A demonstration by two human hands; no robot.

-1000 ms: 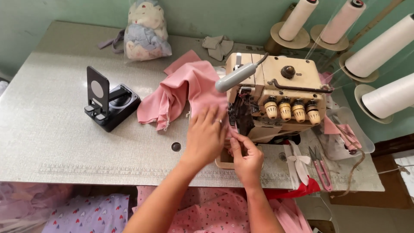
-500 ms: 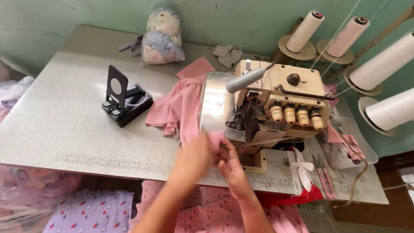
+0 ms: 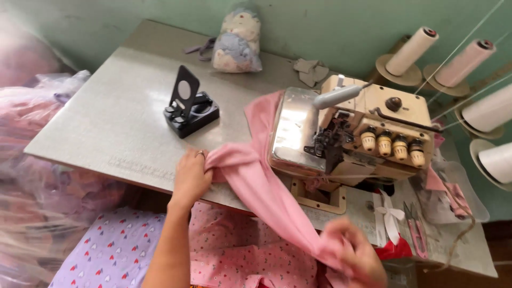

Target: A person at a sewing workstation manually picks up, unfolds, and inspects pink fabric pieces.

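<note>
Head camera view, looking down on a grey sewing table (image 3: 96,128). Left hand (image 3: 191,178) at the table's near edge, fingers closed on a bunched fold of pink fabric (image 3: 261,176), ring visible on one finger. Right hand (image 3: 354,258) lower down, past the near edge toward the right, blurred, closed around the other end of the same pink fabric. Fabric stretched in a band between both hands, with a further part running up across the table to the left side of a beige overlock sewing machine (image 3: 362,133). Machine standing right of the table's middle, four tension knobs along its front. Black phone stand (image 3: 189,109) near the table's centre, left of the fabric and apart from it. Stuffed clear bag of cloth (image 3: 237,37) at the far edge. Thread cones (image 3: 410,50) on stands beyond the far right corner. Pink-handled snips (image 3: 416,229) near the right near corner. Printed pink and lilac cloth (image 3: 117,250) below the near edge.
</note>
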